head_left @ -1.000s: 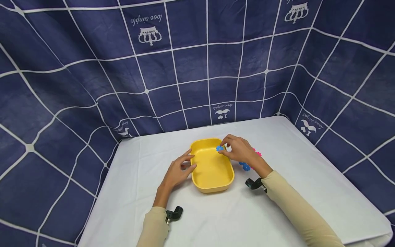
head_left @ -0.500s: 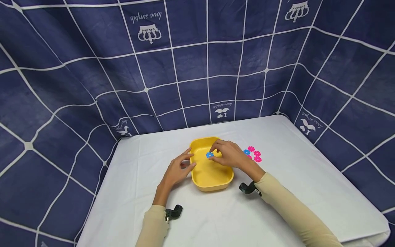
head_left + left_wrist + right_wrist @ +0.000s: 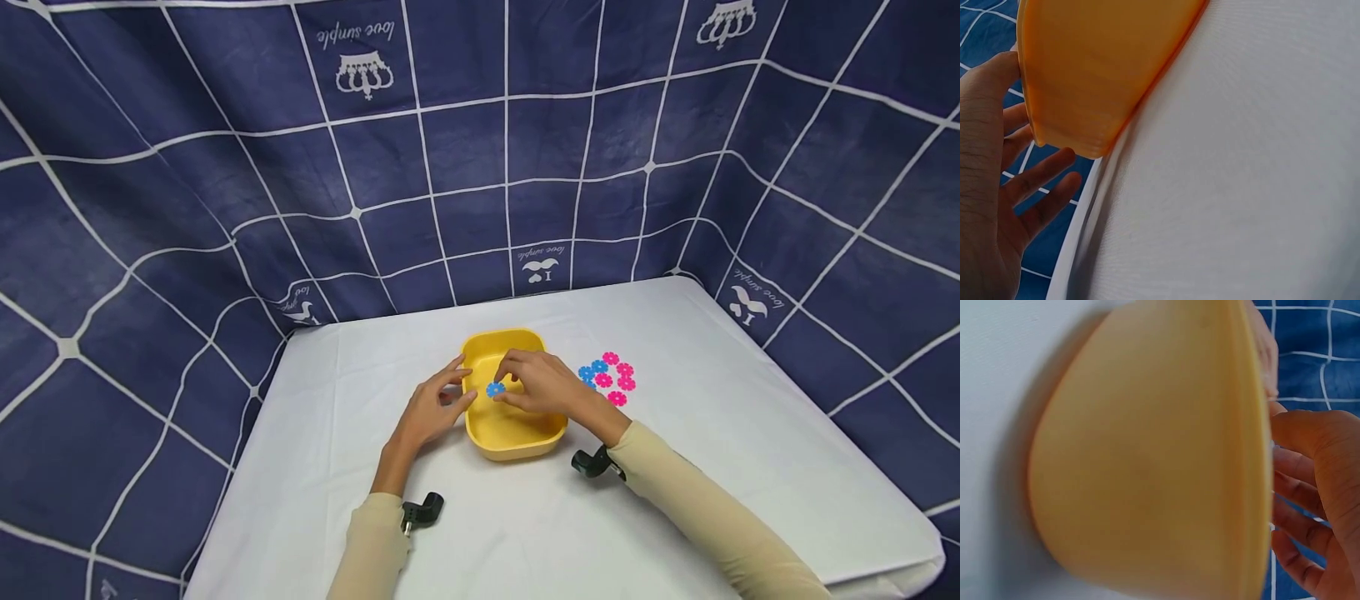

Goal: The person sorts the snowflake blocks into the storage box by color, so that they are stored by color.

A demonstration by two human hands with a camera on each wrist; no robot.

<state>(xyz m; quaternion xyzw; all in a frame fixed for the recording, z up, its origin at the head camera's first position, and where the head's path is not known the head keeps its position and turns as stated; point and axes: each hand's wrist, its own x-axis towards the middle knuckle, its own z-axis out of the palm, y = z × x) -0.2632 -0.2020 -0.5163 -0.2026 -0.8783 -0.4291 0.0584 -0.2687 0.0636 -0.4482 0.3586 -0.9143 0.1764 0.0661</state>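
A yellow rectangular tray (image 3: 517, 452) with rounded corners stands on the white cloth. Over its inside, my right hand (image 3: 543, 383) pinches a blue flower-shaped disc (image 3: 495, 390) between thumb and fingers. My left hand (image 3: 431, 410) is at the tray's left rim, fingers spread and loosely bent, the thumb tip at the edge. The left wrist view has the left thumb (image 3: 997, 70) against the rim, with some fingertips hidden behind the tray. In the right wrist view the tray wall hides the disc and the right fingertips.
To the right of the tray lie several pink discs (image 3: 625, 383) and a few blue discs (image 3: 599, 367), flat on the white-covered table (image 3: 712, 358). Dark blue grid-patterned curtains (image 3: 465, 142) rise behind and at both sides of the table.
My right hand has moved left and toward me over the tray with the blue disc pinched, uncovering more discs on the table. My left hand has stayed at the rim.
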